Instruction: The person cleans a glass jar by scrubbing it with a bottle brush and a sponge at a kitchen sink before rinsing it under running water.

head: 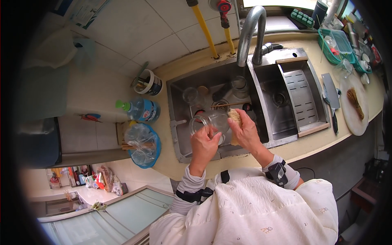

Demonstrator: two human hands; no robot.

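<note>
Over the left basin of a stainless steel sink (179, 153), my left hand (204, 144) grips a clear glass jar (218, 120) lying on its side, its open mouth to the left. My right hand (246, 130) holds a tan scrubbing sponge or loofah (235, 118) against the jar's base end. Below, in the basin, are another glass jar (239, 87), a round glass vessel (190, 95), a wooden stick (225, 105) and several dark pieces. My hands hide part of the basin's near side.
A metal faucet (245, 36) arches over the sink. To the left stand a green-topped pump bottle (144, 109), a white tub (148, 83) and a blue basin (157, 147) with plastic bags. On the right lie a cleaver (330, 92) and a round board (352, 119) with a straw brush (355, 102).
</note>
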